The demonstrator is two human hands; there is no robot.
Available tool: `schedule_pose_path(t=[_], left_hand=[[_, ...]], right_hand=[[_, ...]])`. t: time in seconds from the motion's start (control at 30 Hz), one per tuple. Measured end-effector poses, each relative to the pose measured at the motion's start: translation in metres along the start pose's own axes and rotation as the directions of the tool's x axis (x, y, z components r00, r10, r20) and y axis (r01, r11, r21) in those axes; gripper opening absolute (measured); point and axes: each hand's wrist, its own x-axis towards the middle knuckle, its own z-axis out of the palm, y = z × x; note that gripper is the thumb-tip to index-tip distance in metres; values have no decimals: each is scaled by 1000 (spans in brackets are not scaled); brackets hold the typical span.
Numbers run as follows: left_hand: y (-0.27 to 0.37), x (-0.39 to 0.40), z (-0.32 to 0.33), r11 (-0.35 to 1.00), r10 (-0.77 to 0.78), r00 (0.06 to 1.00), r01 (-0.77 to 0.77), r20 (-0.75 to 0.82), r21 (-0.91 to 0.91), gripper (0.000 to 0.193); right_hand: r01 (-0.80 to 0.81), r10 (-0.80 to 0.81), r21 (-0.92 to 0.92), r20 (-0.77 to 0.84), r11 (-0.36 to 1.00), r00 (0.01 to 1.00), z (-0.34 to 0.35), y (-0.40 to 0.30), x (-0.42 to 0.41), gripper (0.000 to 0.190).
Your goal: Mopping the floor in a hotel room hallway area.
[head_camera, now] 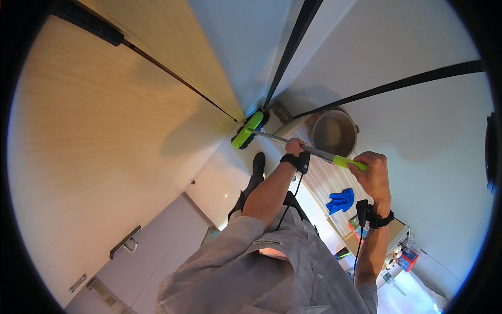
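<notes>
A broom lies across the view, with a bright green head (255,122) and dark bristles. Its head is down on the light tiled floor, in the corner by the wooden door. A grey metal pole (274,137) slants from it toward the right. My left hand (295,146) is wrapped around the middle of this pole. At the upper end, my right hand (370,172) grips the green handle sleeve (349,162). Black straps with small devices and cables sit on both wrists. Part of the pole is hidden behind my left fingers.
A wooden door (110,110) stands at the left. On the low wood-grain cabinet top (310,172) at the right are a large round pot (334,133), a crumpled blue cloth (340,201) and a printed packet (356,225). My dark shoe (259,163) is near the broom head.
</notes>
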Motion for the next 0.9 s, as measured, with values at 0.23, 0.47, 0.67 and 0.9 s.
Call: schedule_pose_path(t=[0.23, 0.47, 0.67, 0.9], left_hand=[[-27, 5, 5, 905, -284, 947, 316, 151, -285, 25], [-35, -22, 4, 867, -296, 952, 303, 80, -396, 20], [-20, -58, -22, 953, -301, 953, 302, 17, -20, 13], [15, -85, -52, 840, -527, 842, 496, 117, 219, 16]], right_hand=[[44, -45, 38, 45, 998, 998, -2, -5, 3, 13], [46, -51, 55, 91, 997, 995, 1, 10, -6, 15], [34, -50, 138, 107, 990, 993, 18, 37, -15, 16], [6, -11, 78, 64, 997, 998, 26, 43, -34, 15]])
